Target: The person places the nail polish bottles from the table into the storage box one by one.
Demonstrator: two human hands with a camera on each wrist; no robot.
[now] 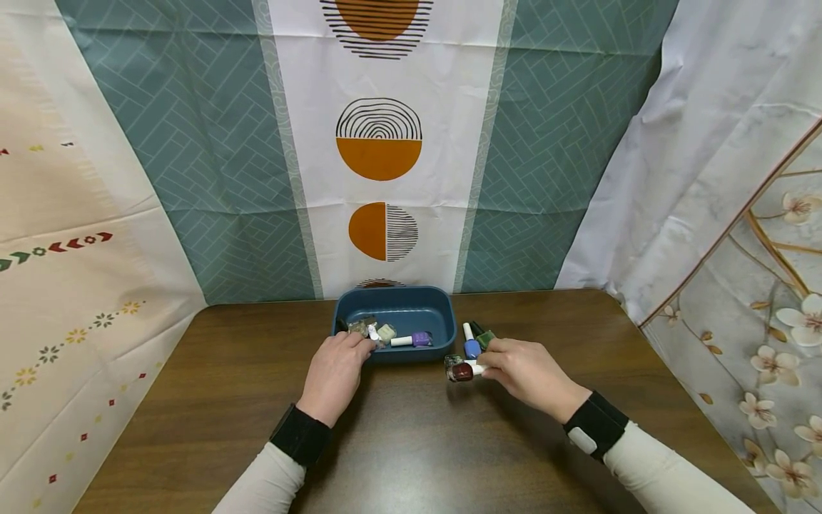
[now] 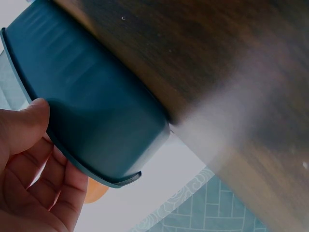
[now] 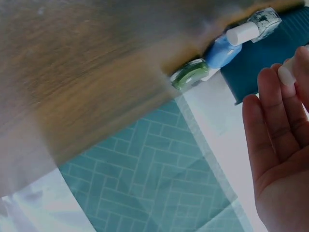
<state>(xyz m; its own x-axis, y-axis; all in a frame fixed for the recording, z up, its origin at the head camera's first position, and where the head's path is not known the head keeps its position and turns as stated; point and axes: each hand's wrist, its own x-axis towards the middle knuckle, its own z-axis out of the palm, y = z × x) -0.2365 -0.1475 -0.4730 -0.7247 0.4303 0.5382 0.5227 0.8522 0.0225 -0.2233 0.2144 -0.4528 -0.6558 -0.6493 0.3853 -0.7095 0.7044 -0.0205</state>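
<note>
My left hand (image 1: 335, 371) grips the near left rim of a dark blue plastic bin (image 1: 411, 354); in the left wrist view its thumb (image 2: 34, 121) lies against the outer wall. Between the fingertips of my right hand (image 1: 529, 375) is the white cap (image 3: 287, 73) of a dark red nail polish bottle (image 1: 462, 372), which points left in front of the bin's right corner. Right behind that bottle, a glitter nail polish (image 3: 266, 23) lies on the table. A blue nail polish (image 1: 472, 348) and a green one (image 1: 486, 338) lie beside the bin, close to the right fingers.
Inside the bin, a purple nail polish (image 1: 421, 339) with a white cap lies near several pale and clear bottles (image 1: 387, 333) at the left end. The bin stands at the back edge of the brown wooden table (image 1: 398, 442), against a hanging patterned cloth (image 1: 443, 178).
</note>
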